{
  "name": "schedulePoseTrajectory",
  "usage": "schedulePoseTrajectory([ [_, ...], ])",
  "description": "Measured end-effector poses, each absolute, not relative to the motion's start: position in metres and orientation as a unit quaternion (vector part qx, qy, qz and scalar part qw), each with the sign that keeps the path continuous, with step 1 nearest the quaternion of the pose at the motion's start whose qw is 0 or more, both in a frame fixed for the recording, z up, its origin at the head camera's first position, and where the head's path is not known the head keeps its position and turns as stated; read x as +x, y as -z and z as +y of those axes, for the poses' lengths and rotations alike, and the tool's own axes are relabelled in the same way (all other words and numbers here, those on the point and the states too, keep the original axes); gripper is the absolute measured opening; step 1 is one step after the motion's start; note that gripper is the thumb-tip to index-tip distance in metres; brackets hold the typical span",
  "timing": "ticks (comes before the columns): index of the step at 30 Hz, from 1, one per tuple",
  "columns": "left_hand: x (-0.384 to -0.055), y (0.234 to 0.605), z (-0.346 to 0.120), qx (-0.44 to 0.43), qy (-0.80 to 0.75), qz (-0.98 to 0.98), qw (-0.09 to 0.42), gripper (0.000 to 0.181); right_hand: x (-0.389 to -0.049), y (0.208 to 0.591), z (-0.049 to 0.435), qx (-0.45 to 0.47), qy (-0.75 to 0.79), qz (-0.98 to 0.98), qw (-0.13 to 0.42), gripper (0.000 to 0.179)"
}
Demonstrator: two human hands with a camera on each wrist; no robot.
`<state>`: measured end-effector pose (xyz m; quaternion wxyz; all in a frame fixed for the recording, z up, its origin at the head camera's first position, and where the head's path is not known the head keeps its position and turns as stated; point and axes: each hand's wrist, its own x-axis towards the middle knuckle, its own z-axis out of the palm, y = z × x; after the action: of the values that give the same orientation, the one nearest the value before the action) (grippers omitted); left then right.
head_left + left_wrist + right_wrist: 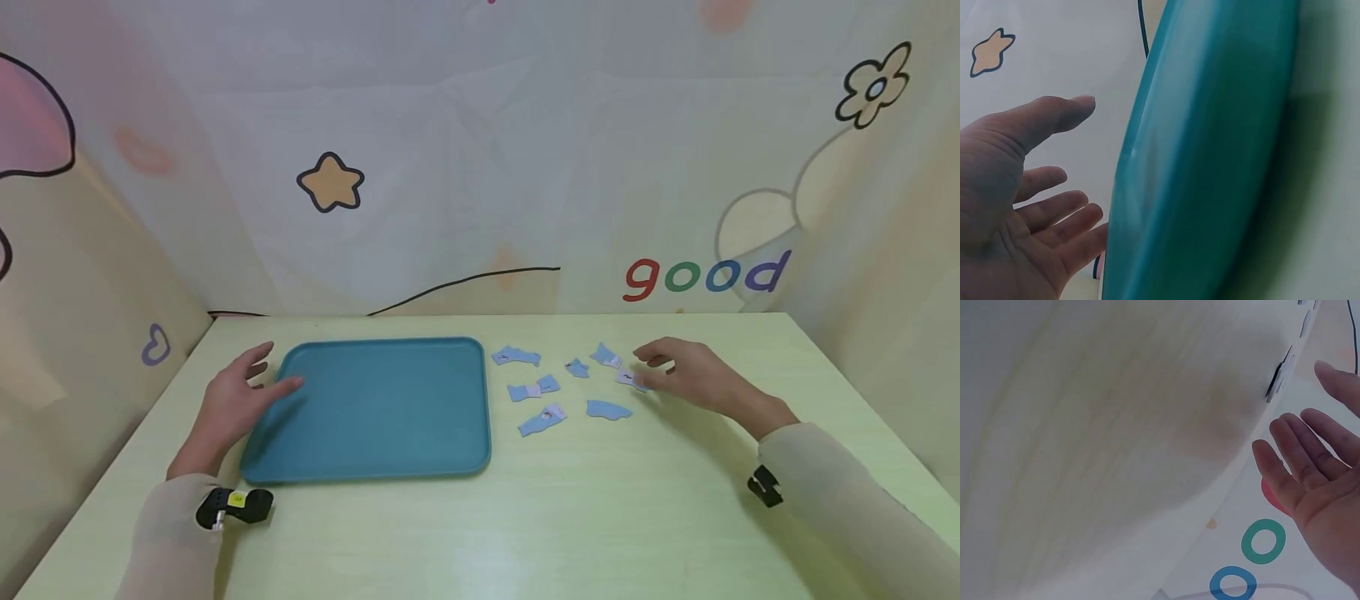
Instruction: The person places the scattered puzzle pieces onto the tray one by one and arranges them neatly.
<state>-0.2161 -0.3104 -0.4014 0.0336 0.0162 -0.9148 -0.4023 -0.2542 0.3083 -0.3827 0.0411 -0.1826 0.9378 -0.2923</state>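
My left hand hovers over the left edge of a teal tray, its fingers spread and relaxed with nothing in them. In the left wrist view the same open palm shows beside the tray's raised rim. Over on the right, my right hand is near a small blue-and-pink puzzle piece, thumb and forefinger apart and the thumb overlapping the piece in the head view. Loosely bent, parted fingers appear in the right wrist view, holding nothing. Another blue piece lies just left of that hand.
More irregular blue pieces lie flat on the pale wooden table right of the tray: one at the back, a small one, a banded one, a front one and a plain one. A printed cloth wall stands behind.
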Motion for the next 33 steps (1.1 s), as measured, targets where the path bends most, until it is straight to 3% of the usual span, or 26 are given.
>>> schedulePoseTrajectory([
  [6, -0.214, 0.407, -0.318, 0.028, 0.404, -0.914, 0.023, 0.091, -0.257, 0.386, 0.308, -0.183, 0.287, 0.939, 0.047, 0.046],
  [18, -0.212, 0.415, -0.325, 0.035, 0.398, -0.916, 0.047, 0.063, -0.262, 0.391, 0.305, -0.181, 0.259, 0.948, 0.046, 0.040],
  [33, -0.215, 0.426, -0.330, 0.063, 0.424, -0.902, 0.048, 0.048, -0.266, 0.394, 0.305, -0.162, 0.257, 0.951, 0.055, 0.030],
])
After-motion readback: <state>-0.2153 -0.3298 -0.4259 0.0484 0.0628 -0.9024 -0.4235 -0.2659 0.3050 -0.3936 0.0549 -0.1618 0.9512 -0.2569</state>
